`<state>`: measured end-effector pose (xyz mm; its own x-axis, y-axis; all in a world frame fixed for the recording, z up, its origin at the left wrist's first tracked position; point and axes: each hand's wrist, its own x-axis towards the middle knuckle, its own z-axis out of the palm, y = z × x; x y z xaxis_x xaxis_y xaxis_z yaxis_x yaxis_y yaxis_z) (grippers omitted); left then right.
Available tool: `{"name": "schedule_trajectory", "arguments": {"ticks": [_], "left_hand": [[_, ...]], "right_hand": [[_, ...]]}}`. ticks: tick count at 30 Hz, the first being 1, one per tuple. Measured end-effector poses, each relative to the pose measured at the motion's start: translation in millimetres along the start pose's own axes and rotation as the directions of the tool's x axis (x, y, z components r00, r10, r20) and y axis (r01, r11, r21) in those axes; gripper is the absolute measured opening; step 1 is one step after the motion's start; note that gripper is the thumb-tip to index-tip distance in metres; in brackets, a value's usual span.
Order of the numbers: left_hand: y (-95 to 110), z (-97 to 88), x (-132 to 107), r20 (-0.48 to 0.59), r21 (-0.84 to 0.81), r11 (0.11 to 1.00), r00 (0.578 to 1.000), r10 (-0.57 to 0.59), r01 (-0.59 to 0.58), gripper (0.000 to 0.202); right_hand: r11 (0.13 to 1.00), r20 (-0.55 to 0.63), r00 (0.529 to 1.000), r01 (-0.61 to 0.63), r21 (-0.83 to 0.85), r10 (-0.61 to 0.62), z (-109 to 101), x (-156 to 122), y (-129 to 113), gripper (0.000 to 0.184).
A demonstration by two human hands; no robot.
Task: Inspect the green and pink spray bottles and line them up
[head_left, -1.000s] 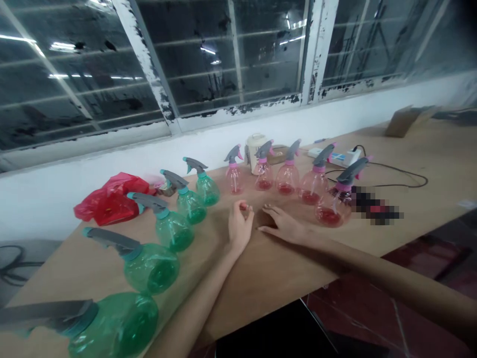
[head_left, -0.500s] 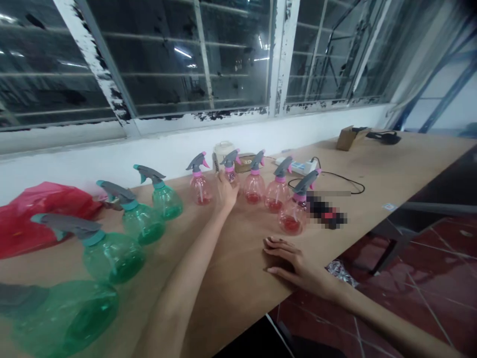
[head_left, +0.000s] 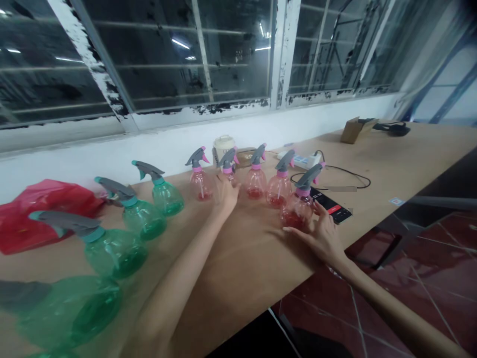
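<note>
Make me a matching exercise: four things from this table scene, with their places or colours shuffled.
Column one
1. Left hand
2. Right hand
3. Plastic bag
4. Smartphone

Column two
A. At the rightmost pink spray bottle
B. Black with a red patch
C. At the second pink spray bottle from the left
D. Red, behind the green spray bottles

Pairs: 1-C; 2-A; 3-D; 4-B

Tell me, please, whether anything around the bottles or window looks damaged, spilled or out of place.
The window frame behind the table looks damaged: its white paint is patchy, with dark areas where it seems to have flaked away. No spill shows around the pink bottles or green bottles.
</note>
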<state>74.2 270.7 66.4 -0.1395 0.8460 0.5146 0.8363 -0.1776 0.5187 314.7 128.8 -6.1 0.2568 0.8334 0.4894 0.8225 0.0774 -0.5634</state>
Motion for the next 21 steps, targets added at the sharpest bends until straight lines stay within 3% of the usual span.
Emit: {"name": "schedule_trajectory", "arguments": {"ticks": [6,10,13,18,21], "left_hand": [[-2.5,-35.1,-39.2,0.010,0.010,1.000,1.000,0.023,-0.023,0.062],[-3.6,-58.4,-62.0,0.016,-0.041,0.999,0.999,0.030,-0.029,0.066],[-1.7,-76.2,-78.0,0.081,-0.002,1.000,0.997,-0.019,0.019,0.066],[1.1,-109.6,-109.8,0.154,0.091,0.994,0.986,-0.071,0.058,0.067],[-1.1,-126.1,-130.0,0.156,0.053,0.989,0.977,-0.145,0.139,0.067]], "right_hand": [[0.997,0.075,0.995,-0.074,0.017,0.072,7.3,8.2,1.8,0.087],[0.995,0.069,0.993,-0.091,-0.041,0.094,2.5,7.9,12.9,0.085],[0.992,0.058,0.994,-0.082,-0.092,0.088,-0.1,6.1,17.9,0.092],[0.995,-0.082,0.996,-0.025,-0.100,0.017,-10.7,-9.6,9.9,0.117],[0.996,-0.235,0.970,0.041,-0.074,-0.057,-23.4,-30.6,-9.5,0.117]]}}
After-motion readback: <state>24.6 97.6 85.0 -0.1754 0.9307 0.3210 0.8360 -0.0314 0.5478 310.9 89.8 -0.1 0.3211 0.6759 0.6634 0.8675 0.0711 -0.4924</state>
